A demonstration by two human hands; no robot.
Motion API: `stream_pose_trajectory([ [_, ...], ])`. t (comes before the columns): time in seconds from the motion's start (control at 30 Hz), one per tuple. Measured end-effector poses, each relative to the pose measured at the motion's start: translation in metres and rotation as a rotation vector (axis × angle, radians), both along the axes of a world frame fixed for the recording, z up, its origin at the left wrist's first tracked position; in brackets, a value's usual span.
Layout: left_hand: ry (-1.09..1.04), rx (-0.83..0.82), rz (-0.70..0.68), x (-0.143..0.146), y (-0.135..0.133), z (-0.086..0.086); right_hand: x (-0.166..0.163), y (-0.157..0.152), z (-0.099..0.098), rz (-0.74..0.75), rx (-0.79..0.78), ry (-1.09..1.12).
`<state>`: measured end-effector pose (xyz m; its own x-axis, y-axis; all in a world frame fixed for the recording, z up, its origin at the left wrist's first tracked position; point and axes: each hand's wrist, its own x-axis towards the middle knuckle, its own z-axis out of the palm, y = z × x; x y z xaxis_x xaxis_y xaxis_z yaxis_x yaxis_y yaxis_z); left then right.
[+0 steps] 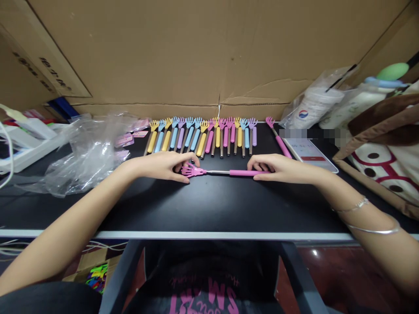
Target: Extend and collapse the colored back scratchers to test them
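Note:
A pink back scratcher [218,172] with a metal shaft lies level across the black table, between my two hands. My left hand [176,165] is closed around its claw-shaped head, thumb below and fingers above. At the other end my right hand [268,168] pinches the pink grip between thumb and fingers. Just beyond them runs a row of short back scratchers [199,137] in yellow, blue, purple and pink, claws pointing away. Apart from that row, to the right, lies another pink back scratcher [282,145] at a slant, with its shaft showing.
Clear plastic bags [88,152] and small pink cards [126,138] lie left, near a white power strip [29,144]. At right are a phone [309,152], a bagged cup [317,107], a bottle [373,100] and a cloth bag [389,152]. A cardboard wall [209,56] closes the back.

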<state>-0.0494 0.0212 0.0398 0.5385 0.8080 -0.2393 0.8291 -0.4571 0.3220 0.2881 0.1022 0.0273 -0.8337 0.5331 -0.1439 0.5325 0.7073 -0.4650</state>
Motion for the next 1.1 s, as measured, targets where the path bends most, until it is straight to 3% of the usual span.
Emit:
stream_pose_trajectory([
  [0.4,-0.059,-0.143,0.024,-0.0051,0.0018,0.0066,-0.0001,0.0010,0.0016,-0.010,-0.044,-0.019],
  [1.1,-0.071,-0.143,0.027,-0.0056,0.0032,0.0026,-0.0011,-0.0005,0.0040,-0.027,-0.046,-0.035],
])
